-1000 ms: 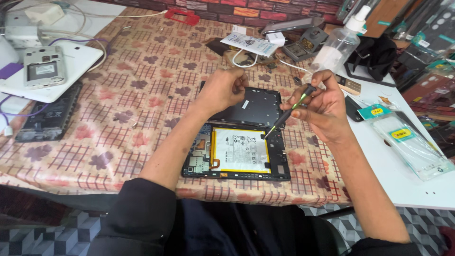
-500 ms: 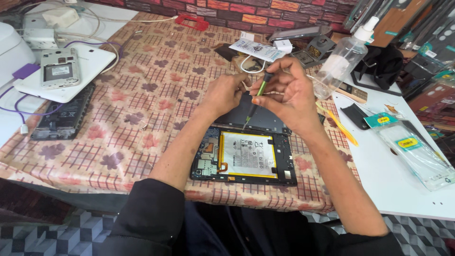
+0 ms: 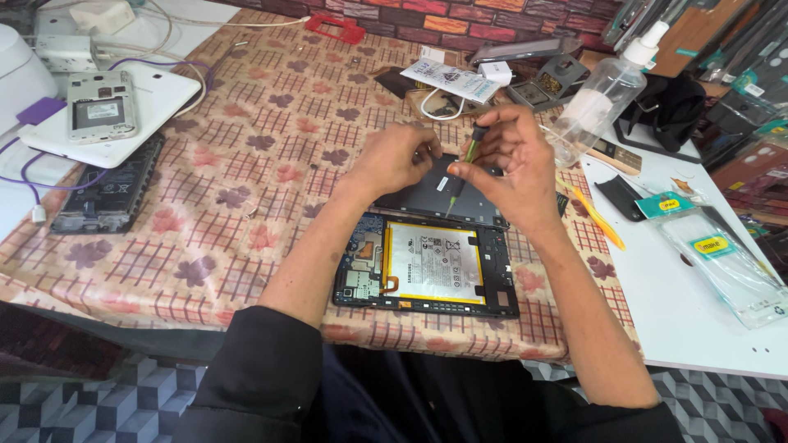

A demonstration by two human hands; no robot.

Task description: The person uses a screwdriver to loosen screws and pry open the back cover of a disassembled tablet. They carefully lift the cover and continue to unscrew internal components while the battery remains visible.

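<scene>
Pinching a green screwdriver (image 3: 461, 168), right hand (image 3: 509, 168) just above the opened tablet (image 3: 427, 262).

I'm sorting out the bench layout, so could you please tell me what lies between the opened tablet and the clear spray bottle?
In the head view, the right hand holding a green screwdriver lies between the opened tablet and the spray bottle.

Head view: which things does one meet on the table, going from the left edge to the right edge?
Opened dark phone → left hand → green screwdriver held in the right hand → clear spray bottle → clear plastic packet.
</scene>
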